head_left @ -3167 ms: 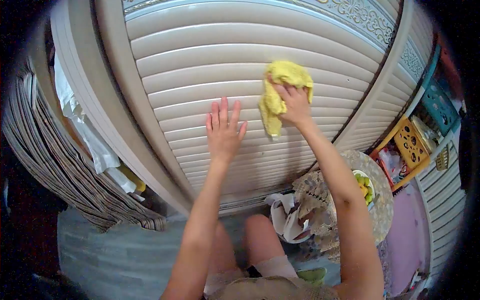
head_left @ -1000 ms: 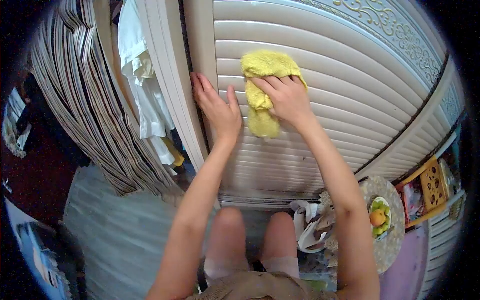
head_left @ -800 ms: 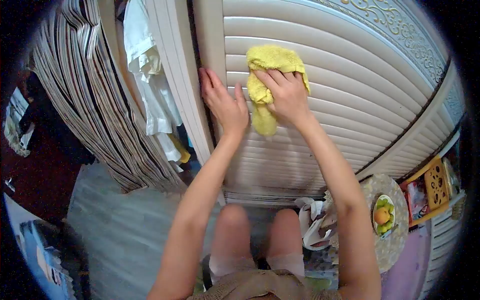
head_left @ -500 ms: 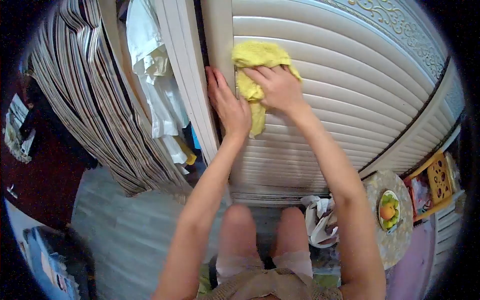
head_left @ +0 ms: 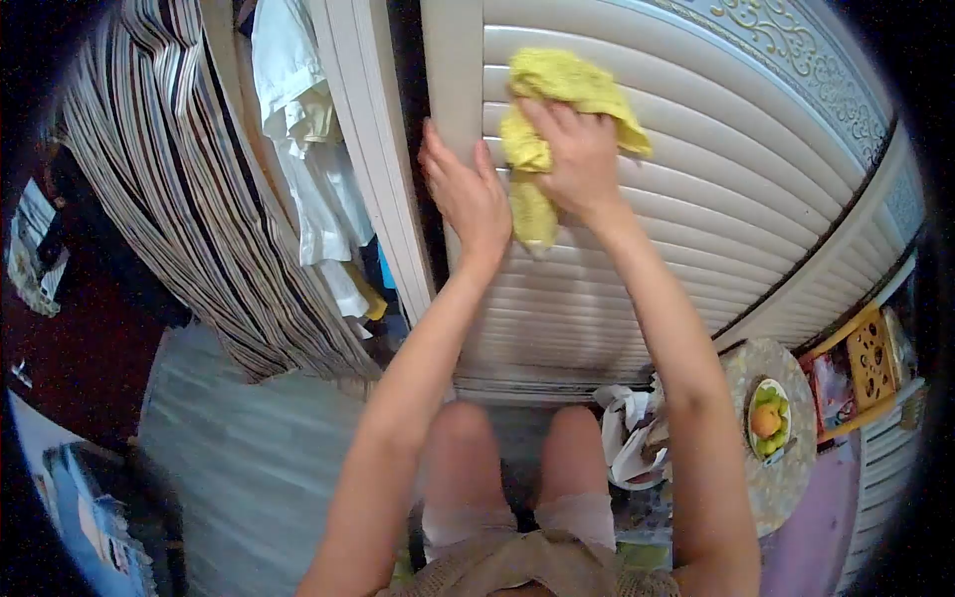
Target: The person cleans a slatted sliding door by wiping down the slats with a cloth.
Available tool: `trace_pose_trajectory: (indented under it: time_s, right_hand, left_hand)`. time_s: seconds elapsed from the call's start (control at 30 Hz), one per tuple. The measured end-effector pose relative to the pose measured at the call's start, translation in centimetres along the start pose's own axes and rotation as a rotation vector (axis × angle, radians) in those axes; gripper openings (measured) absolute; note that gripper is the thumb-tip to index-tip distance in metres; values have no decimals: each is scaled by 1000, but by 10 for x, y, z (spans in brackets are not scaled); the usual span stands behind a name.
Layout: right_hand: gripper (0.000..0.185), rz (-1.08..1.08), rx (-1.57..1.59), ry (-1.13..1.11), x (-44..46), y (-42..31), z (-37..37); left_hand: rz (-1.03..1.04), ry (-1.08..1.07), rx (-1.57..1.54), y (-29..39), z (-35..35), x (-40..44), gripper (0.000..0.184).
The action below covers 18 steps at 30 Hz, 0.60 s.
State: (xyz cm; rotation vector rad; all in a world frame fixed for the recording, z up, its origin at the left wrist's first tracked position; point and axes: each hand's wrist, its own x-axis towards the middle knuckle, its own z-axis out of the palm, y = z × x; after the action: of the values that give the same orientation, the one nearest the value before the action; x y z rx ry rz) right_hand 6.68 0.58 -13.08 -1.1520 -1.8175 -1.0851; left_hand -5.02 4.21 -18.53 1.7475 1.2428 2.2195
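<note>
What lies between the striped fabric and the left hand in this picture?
In the head view, going rightward: a tan strip, hanging white clothes, a pale upright post and a narrow dark gap beside the left hand.

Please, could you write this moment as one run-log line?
right hand: holds cloth against door | left hand: at door's left edge | table at right: bears fruit
</note>
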Motion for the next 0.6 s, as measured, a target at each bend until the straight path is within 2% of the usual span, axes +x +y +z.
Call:
trace_pose_trajectory:
  time_s: [0.07,0.13,0.23,0.3,0.33,0.37,0.4,0.57,0.6]
  right_hand:
    - [62,15,88,7,5,-16,11]
    - [63,-43,208,8,5,-10,16]
    - [64,-143,17,-121,-6,12,0]
    - [68,-73,-10,-152,-16,20,-9]
    - [69,-50,-49,-71,-18,20,-14]
    - [70,-26,-85,11,-18,20,-16]
    - [67,27,-34,-9,-16,14,-15]
    - [62,-34,137,-14,27,-22,6]
    - [59,-137,210,-40,39,-31,15]
  left_hand:
    - [70,-20,-40,1,-5,0,54]
    - [30,-57,-119,-7,-6,7,54]
    - [-84,-154,-228,-14,-10,22,58]
    - [-49,-209,-241,-10,-11,25,59]
    - [-35,-103,-206,-9,-2,24,59]
    - [-38,-99,-207,-9,2,24,59]
    - [-44,-71,-172,-10,5,23,59]
    - [-34,-63,-15,-37,13,15,53]
    - [-100,-108,-245,-70,27,8,49]
